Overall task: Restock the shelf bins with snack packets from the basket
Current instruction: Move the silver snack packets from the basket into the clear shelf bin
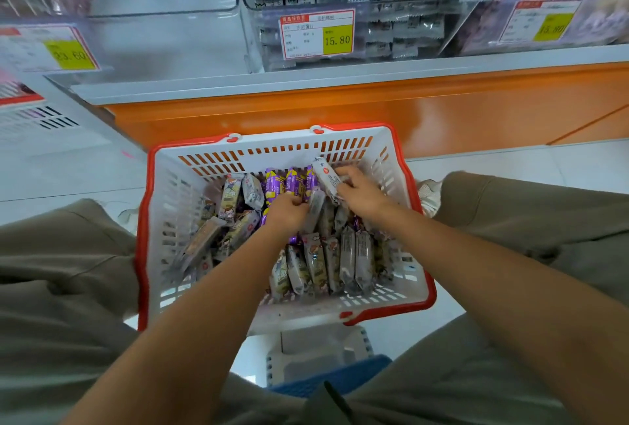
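A white basket (pixel 160 206) with a red rim stands on the floor between my knees, filled with grey-white and purple snack packets. My left hand (pixel 287 211) reaches into the basket's middle, fingers curled round the purple packets (pixel 289 181) near the far wall. My right hand (pixel 360 193) grips a grey-white packet (pixel 326 177), lifted a little at the far right of the basket. More grey-white packets (pixel 326 264) stand in a row at the near side. Above, a clear shelf bin (pixel 408 33) holds the same grey-white packets.
An empty clear bin (pixel 163 33) sits left of the stocked one. Yellow price tags (pixel 316 34) hang on the bin fronts. An orange shelf base (pixel 442 108) runs behind the basket. A white and blue stool (pixel 323 366) stands under me on the white floor.
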`<move>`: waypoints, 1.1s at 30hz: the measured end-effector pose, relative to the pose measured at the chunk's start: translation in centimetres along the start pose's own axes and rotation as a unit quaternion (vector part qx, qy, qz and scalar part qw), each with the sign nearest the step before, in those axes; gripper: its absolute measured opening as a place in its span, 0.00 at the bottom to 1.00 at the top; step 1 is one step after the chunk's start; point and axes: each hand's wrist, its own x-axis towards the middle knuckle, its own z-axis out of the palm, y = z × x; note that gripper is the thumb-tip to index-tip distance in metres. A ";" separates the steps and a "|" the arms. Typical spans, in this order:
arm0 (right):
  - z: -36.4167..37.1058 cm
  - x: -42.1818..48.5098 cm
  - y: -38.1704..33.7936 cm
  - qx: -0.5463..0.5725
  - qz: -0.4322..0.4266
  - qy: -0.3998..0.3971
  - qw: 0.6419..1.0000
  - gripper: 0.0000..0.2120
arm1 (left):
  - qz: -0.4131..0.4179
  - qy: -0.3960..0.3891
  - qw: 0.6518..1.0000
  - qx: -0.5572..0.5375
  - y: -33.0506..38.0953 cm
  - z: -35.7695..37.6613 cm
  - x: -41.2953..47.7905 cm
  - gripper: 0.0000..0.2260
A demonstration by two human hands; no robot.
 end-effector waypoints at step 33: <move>0.3 -2.4 -1.8 0.257 0.024 -0.035 0.965 0.22 | -0.059 -0.046 0.922 -0.380 3.3 -1.8 -3.3 0.12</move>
